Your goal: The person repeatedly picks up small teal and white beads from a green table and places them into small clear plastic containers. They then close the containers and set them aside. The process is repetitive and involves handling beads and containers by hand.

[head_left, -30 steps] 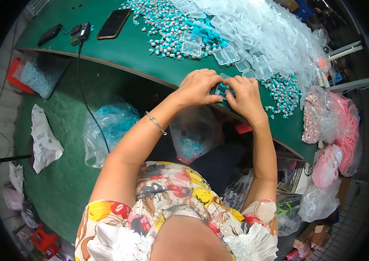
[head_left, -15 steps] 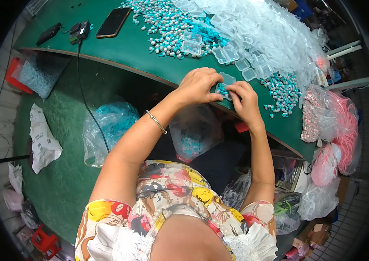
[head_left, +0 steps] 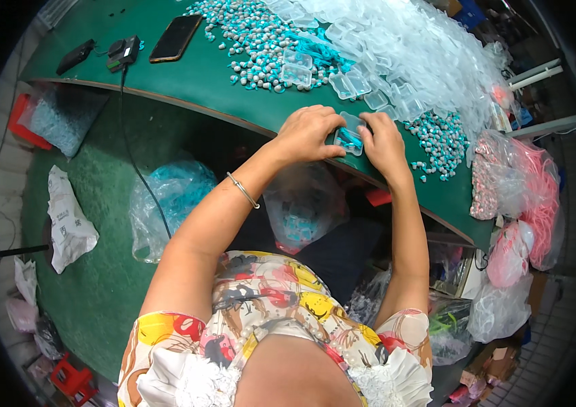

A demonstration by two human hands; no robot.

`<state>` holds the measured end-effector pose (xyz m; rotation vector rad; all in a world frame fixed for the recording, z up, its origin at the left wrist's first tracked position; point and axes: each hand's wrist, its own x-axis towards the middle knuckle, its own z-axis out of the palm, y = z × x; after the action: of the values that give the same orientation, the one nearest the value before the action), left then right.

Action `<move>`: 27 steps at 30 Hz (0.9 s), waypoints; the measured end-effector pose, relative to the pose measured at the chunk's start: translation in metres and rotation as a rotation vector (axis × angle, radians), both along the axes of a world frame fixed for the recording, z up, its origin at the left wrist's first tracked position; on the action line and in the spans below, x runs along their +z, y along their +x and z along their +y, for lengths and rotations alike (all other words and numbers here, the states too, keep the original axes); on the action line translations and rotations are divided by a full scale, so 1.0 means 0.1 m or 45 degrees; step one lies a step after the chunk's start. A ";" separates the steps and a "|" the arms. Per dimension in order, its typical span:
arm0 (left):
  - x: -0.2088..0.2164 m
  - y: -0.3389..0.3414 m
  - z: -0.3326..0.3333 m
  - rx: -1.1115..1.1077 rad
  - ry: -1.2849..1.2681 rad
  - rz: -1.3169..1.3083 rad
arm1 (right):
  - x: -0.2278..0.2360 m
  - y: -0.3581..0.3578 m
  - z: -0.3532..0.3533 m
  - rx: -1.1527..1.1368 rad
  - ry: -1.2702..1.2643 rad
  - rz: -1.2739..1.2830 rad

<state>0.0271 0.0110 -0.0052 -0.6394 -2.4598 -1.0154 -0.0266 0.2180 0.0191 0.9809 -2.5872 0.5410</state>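
A dark phone lay near a black device with a trailing cable. A white sack was located at left.

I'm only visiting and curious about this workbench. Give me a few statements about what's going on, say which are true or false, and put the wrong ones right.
1. The left hand and right hand are both at a small clear box. True.
2. The small clear box is shut. False: its lid is open, and teal pieces show inside.
3. A bracelet circles the left forearm. True.
4. The phone lies to the right of the heap of clear boxes. False: it lies to the left.
5. The tabletop is green. True.
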 end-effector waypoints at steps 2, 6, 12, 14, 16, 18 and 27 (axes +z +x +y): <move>-0.02 -0.01 0.00 -0.018 0.002 0.031 | 0.01 -0.03 -0.01 -0.040 -0.152 -0.266; 0.07 0.04 0.01 -0.010 0.129 -0.118 | 0.04 0.03 -0.02 -0.001 -0.326 -0.275; 0.05 0.04 0.00 -0.023 0.093 -0.061 | -0.02 0.27 0.05 0.231 -0.415 -0.027; 0.02 0.03 -0.01 -0.050 0.039 0.027 | -0.03 0.38 0.07 0.263 -0.420 -0.046; -0.02 0.02 0.00 -0.043 -0.028 0.111 | -0.02 0.45 0.06 0.280 -0.359 0.017; -0.03 0.01 0.02 -0.025 -0.062 0.165 | -0.07 0.43 0.05 0.258 -0.347 0.007; -0.02 0.02 -0.05 -0.152 0.079 0.033 | -0.03 0.37 -0.08 0.265 -0.517 -0.323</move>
<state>0.0290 0.0065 -0.0070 -0.7814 -2.3817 -1.1167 0.0102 0.2103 0.0161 1.0964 -2.4422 1.2616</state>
